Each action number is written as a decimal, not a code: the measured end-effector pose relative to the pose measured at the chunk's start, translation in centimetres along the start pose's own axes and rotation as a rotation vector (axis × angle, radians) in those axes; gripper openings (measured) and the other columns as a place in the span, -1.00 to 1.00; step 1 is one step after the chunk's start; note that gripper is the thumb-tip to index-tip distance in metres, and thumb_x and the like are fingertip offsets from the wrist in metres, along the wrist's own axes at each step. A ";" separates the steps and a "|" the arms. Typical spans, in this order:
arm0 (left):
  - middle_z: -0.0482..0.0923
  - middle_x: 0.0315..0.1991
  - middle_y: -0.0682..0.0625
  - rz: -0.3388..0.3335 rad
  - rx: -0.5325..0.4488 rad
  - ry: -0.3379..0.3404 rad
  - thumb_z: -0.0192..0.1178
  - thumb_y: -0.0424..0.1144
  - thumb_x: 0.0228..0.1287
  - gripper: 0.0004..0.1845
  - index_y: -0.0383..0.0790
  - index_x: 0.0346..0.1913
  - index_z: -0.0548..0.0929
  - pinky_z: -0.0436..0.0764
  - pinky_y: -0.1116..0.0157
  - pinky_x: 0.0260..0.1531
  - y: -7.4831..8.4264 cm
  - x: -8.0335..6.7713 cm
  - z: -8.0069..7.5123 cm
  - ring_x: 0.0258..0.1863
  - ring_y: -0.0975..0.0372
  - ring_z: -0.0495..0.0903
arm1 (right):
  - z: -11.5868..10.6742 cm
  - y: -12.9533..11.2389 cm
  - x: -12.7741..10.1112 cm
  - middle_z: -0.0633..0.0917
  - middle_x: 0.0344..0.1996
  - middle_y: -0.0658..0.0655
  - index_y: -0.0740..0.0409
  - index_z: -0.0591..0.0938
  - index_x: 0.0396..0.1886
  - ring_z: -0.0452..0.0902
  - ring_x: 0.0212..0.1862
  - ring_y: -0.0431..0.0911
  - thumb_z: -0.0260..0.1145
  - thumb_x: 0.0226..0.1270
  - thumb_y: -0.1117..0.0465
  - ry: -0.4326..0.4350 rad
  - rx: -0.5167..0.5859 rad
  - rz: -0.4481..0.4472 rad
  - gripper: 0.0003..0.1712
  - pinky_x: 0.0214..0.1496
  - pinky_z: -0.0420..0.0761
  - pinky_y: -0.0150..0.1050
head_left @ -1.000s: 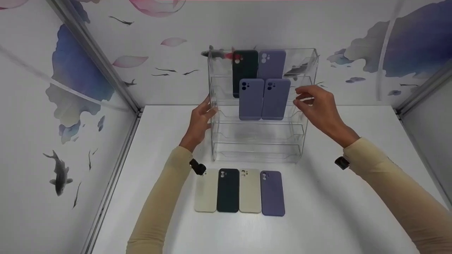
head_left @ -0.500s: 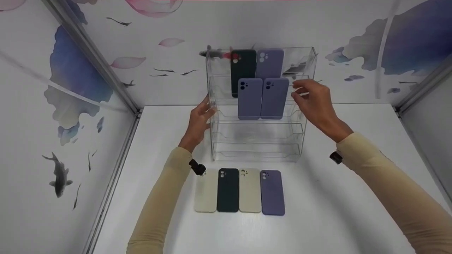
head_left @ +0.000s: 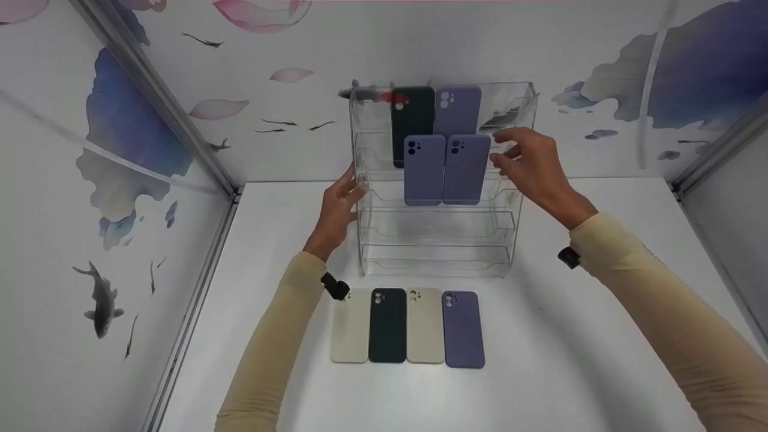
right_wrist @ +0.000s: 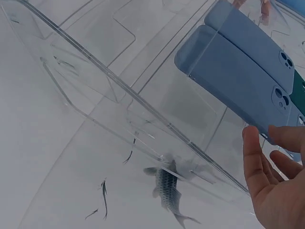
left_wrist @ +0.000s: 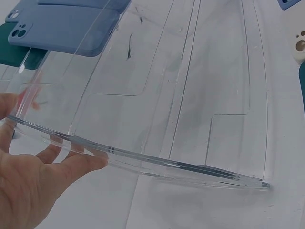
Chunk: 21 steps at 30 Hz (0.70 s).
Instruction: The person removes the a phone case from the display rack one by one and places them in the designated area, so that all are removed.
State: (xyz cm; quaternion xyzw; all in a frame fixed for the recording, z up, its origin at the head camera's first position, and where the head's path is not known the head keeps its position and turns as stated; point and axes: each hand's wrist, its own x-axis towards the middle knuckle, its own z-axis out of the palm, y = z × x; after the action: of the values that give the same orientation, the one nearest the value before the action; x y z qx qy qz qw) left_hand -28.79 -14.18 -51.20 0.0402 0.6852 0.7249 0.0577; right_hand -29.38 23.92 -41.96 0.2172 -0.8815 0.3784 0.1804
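Observation:
A clear acrylic display rack with stepped tiers stands on the white table. My left hand grips its left side panel, and the left wrist view shows the thumb and fingers at the panel's edge. Two purple phone cases stand side by side on a middle tier, one at left and one at right. My right hand has its fingertips right at the right case's outer edge, thumb and forefinger apart. Behind, a dark green case and another purple case stand on the upper tier, their lower parts overlapped.
Before the rack lies a row of phone cases: cream, dark green, cream and purple. White walls printed with fish and petals enclose the table on the left, back and right.
My right hand has moved slightly left and up, closer to the edge of the right front purple case. The left hand stays on the rack's side, and the cases keep their places.

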 end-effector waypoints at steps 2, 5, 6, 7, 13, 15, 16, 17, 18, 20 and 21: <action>0.25 0.68 -0.23 0.000 0.004 0.002 0.19 -0.05 0.71 -0.24 0.10 0.80 0.16 0.45 -0.27 0.48 0.0 0.0 0.0 0.62 -0.04 0.34 | -0.2 0.0 0.1 0.76 0.15 0.39 0.38 0.71 0.31 0.85 -0.20 0.20 0.42 0.53 0.49 -0.019 0.005 0.003 -0.60 -0.25 0.55 -0.68; 0.25 0.68 -0.23 0.000 0.007 0.003 0.19 -0.05 0.71 -0.24 0.12 0.80 0.16 0.45 -0.28 0.47 0.0 0.0 0.1 0.62 -0.04 0.35 | -0.4 0.0 0.3 0.78 0.12 0.37 0.36 0.71 0.32 0.84 -0.24 0.19 0.42 0.54 0.47 -0.039 0.011 0.008 -0.59 -0.30 0.59 -0.63; 0.24 0.69 -0.25 0.001 0.007 0.003 0.19 -0.05 0.71 -0.24 0.12 0.80 0.16 0.45 -0.28 0.47 -0.1 0.1 0.1 0.61 -0.04 0.35 | -0.4 0.1 0.3 0.78 0.12 0.37 0.36 0.71 0.32 0.83 -0.26 0.19 0.42 0.54 0.47 -0.043 0.016 0.011 -0.60 -0.31 0.60 -0.62; 0.23 0.69 -0.25 0.002 0.006 0.001 0.19 -0.05 0.71 -0.25 0.12 0.80 0.16 0.45 -0.28 0.47 -0.1 0.1 0.0 0.62 -0.04 0.35 | -0.4 0.1 0.4 0.79 0.11 0.36 0.36 0.71 0.32 0.83 -0.28 0.19 0.42 0.54 0.47 -0.045 0.023 0.017 -0.60 -0.34 0.61 -0.60; 0.21 0.71 -0.28 0.006 -0.002 -0.005 0.19 -0.06 0.71 -0.25 0.14 0.80 0.18 0.42 -0.31 0.48 -0.2 0.1 0.0 0.63 -0.06 0.34 | -0.4 0.3 0.3 0.79 0.08 0.34 0.32 0.73 0.30 0.77 -0.41 -0.23 0.44 0.54 0.44 -0.057 0.077 0.065 -0.61 -0.43 0.63 -0.53; 0.21 0.71 -0.28 0.006 0.000 -0.001 0.20 -0.06 0.71 -0.25 0.14 0.80 0.18 0.41 -0.31 0.49 -0.2 0.1 0.0 0.62 -0.07 0.34 | -0.3 0.4 0.4 0.78 0.08 0.35 0.31 0.73 0.30 0.72 -0.42 -0.35 0.44 0.54 0.44 -0.062 0.096 0.080 -0.61 -0.43 0.64 -0.52; 0.21 0.71 -0.27 0.005 0.002 0.001 0.20 -0.06 0.70 -0.25 0.13 0.80 0.17 0.41 -0.31 0.49 -0.2 0.0 0.1 0.62 -0.07 0.34 | -0.3 0.4 0.4 0.78 0.08 0.35 0.31 0.73 0.30 0.71 -0.42 -0.39 0.44 0.54 0.44 -0.065 0.104 0.087 -0.61 -0.43 0.64 -0.51; 0.22 0.71 -0.26 0.006 0.007 0.001 0.19 -0.06 0.71 -0.24 0.13 0.80 0.17 0.41 -0.30 0.49 -0.2 0.0 0.1 0.63 -0.06 0.34 | -0.3 0.3 0.4 0.78 0.08 0.34 0.31 0.73 0.30 0.70 -0.42 -0.40 0.44 0.54 0.43 -0.066 0.113 0.095 -0.61 -0.44 0.64 -0.50; 0.23 0.70 -0.25 0.006 0.015 0.003 0.19 -0.06 0.71 -0.25 0.13 0.80 0.16 0.41 -0.29 0.49 -0.2 0.0 0.1 0.63 -0.06 0.33 | -0.2 0.3 0.5 0.78 0.08 0.34 0.30 0.73 0.31 0.71 -0.42 -0.41 0.44 0.54 0.43 -0.066 0.122 0.105 -0.60 -0.44 0.64 -0.49; 0.25 0.69 -0.24 0.010 0.024 0.004 0.18 -0.06 0.72 -0.25 0.12 0.80 0.16 0.42 -0.28 0.49 -0.1 0.0 0.1 0.63 -0.06 0.33 | -0.2 0.2 0.6 0.78 0.07 0.34 0.30 0.73 0.32 0.70 -0.43 -0.42 0.43 0.54 0.43 -0.066 0.137 0.117 -0.60 -0.45 0.64 -0.48; 0.24 0.69 -0.24 0.012 0.029 0.003 0.17 -0.07 0.72 -0.25 0.12 0.81 0.15 0.42 -0.28 0.49 -0.1 0.0 0.1 0.63 -0.07 0.32 | -0.2 0.2 0.6 0.77 0.07 0.35 0.30 0.73 0.32 0.70 -0.44 -0.42 0.43 0.55 0.43 -0.064 0.145 0.122 -0.60 -0.46 0.64 -0.48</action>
State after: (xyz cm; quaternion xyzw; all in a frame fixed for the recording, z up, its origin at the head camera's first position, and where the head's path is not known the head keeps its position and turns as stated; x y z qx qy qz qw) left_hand -28.79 -14.05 -51.27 0.0439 0.6955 0.7153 0.0516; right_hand -29.97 24.01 -41.61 0.1878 -0.8687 0.4443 0.1127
